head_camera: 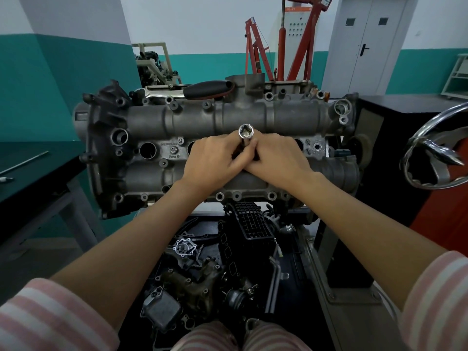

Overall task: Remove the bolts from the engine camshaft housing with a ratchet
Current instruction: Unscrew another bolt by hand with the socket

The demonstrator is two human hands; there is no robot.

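While gripping a chrome socket [246, 133] together over the middle of the grey camshaft housing [217, 148]: left hand [215, 158] and right hand [278, 158], fingers curled tight round its shaft, open hex end upward. Black-handled ratchet [200, 90] lying along the housing's far edge. Loose engine parts [202, 274] below, near.

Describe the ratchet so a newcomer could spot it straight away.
Start at the big grey camshaft housing filling the middle of the view. Along its far top edge, left of centre, lies the ratchet, apart from both hands. Its shiny chrome shank and fat black rubber grip set it apart from the dull cast metal around it.
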